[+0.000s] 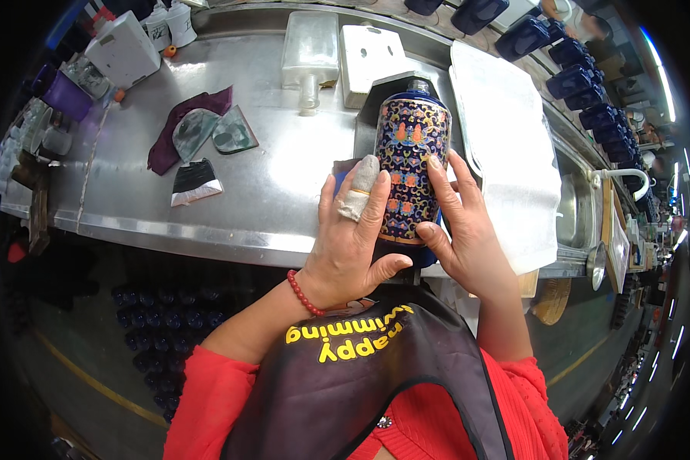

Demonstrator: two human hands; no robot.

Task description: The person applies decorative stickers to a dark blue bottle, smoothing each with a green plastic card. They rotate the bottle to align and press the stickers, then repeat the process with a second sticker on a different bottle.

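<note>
A dark blue bottle (414, 165) lies in front of me with its neck pointing away. Colourful floral patterning in orange, yellow and pink covers its body. My left hand (353, 222) presses along the bottle's left side, its thumb apart near the base. A cloth finger cover (360, 188) wraps one finger of that hand. On the opposite side, the fingertips of my right hand (460, 222) rest on the patterned surface, so the bottle sits between both hands. A dark angular support (372, 107) shows around the bottle's upper part; its lower part is hidden.
On the steel bench (268, 176) lie a purple cloth (165, 146), greenish pads (234, 130) and a black-and-white piece (195, 182). Behind are a clear bottle (310, 54) and white block (368, 57). White sheets (506, 153) lie right, before a sink (571, 203).
</note>
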